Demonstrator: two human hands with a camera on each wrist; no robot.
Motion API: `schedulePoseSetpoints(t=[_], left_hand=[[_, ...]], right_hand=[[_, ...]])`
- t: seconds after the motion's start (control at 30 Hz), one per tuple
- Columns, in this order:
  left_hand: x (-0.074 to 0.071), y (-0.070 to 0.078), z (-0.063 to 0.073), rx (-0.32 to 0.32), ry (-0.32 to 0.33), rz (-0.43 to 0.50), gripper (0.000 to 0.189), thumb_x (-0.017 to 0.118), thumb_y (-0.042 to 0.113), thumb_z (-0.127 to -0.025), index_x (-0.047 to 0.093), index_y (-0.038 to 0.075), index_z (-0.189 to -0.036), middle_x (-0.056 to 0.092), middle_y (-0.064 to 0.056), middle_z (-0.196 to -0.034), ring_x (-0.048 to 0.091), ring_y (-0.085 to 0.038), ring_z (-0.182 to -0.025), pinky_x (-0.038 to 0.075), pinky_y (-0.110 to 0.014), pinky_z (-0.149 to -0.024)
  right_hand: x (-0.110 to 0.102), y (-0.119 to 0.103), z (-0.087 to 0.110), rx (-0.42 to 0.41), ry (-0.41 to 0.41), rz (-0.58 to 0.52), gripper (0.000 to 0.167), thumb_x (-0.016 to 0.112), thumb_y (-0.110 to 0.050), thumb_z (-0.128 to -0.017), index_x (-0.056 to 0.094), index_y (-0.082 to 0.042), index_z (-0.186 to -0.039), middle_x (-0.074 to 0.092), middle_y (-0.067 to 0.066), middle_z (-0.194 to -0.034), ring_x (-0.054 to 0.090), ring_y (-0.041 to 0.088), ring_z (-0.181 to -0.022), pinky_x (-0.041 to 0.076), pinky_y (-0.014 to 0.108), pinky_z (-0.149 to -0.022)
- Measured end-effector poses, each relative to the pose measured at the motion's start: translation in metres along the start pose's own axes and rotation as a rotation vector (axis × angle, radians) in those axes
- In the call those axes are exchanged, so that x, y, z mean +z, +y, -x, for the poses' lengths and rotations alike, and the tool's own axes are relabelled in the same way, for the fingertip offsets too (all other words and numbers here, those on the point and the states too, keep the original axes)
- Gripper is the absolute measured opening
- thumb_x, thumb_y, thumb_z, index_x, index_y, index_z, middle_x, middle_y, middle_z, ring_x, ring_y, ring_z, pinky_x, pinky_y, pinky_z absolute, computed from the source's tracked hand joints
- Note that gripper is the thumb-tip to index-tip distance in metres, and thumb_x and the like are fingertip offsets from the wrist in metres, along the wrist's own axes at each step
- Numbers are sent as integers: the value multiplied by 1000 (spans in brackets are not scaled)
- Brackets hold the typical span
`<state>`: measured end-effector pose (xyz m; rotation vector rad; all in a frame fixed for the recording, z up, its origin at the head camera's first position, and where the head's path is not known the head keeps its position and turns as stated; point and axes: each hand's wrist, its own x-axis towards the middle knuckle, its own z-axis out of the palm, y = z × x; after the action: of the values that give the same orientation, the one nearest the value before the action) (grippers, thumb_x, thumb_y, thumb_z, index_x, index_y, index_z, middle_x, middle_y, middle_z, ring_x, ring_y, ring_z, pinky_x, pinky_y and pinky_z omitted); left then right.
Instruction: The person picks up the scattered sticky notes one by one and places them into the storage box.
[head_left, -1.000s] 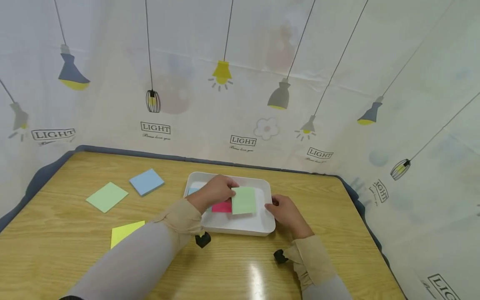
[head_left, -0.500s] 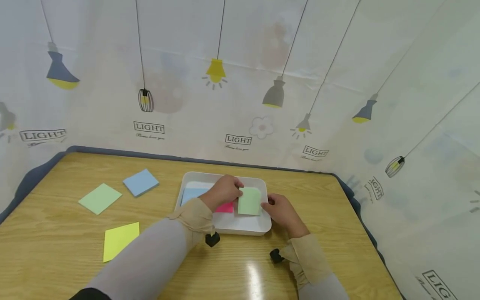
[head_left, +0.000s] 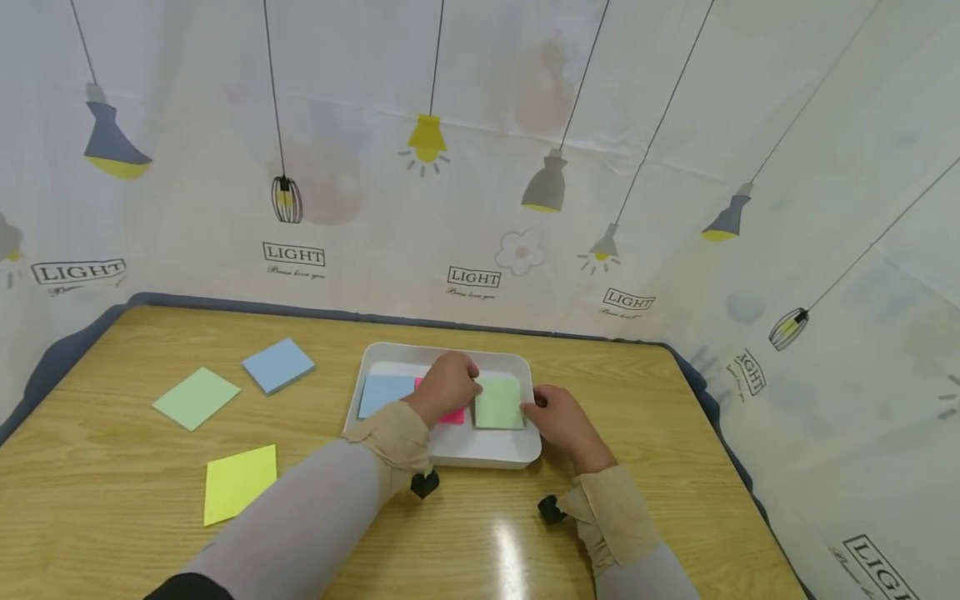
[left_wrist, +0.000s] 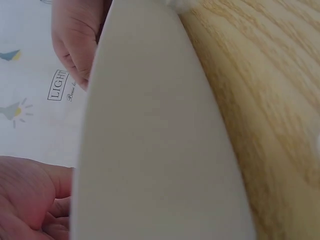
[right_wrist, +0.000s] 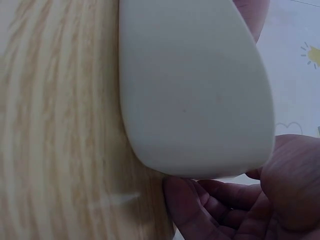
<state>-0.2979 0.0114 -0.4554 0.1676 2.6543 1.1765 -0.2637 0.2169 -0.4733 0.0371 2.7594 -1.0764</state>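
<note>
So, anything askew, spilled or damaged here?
Nothing looks spilled or damaged. Only mildly askew: the blue note, green note and yellow note on the table, lying at different angles left of the tray. The left hand hides part of the pink note.

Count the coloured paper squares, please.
6. The tray holds a blue, a pink and a green; on the table, left of it, lie another green, another blue and a yellow. The left hand partly covers the pink; others may be hidden.

Soft light, glare (head_left: 508, 558) on tabletop (head_left: 465, 533), blurry wrist views
</note>
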Motion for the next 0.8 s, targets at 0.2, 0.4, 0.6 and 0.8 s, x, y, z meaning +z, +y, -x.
schedulePoseSetpoints(t=[0.2,0.4,0.6,0.8], left_hand=[[3,0,1,3,11,14,31,66,7,-93,68,-4,-122,70,-15,-121,65,-24,-104,55,-38,-94],[4,2,1,18,15,-17,31,63,6,-94,67,-4,-123,69,-15,-125,63,-26,-113,52,-41,-100],[2,2,2,55,19,-61,31,64,7,-93,68,-3,-122,69,-15,-125,64,-27,-116,52,-41,-101],[-3,1,2,63,19,-95,31,66,12,-94,69,-1,-123,70,-13,-122,64,-26,-115,52,-41,-101]], right_hand=[[1,0,0,14,-6,-1,35,60,-22,-99,65,-3,-128,69,11,-119,62,21,-99,53,38,-86],[1,0,0,15,-3,-8,35,60,-23,-100,65,-4,-128,69,11,-120,63,21,-101,54,40,-88],[1,-1,-1,28,-8,-10,37,60,-24,-100,64,-4,-131,68,11,-122,62,22,-103,53,41,-90],[1,0,-1,32,-11,-9,35,59,-23,-100,65,-4,-128,68,11,-118,61,21,-98,52,36,-83]])
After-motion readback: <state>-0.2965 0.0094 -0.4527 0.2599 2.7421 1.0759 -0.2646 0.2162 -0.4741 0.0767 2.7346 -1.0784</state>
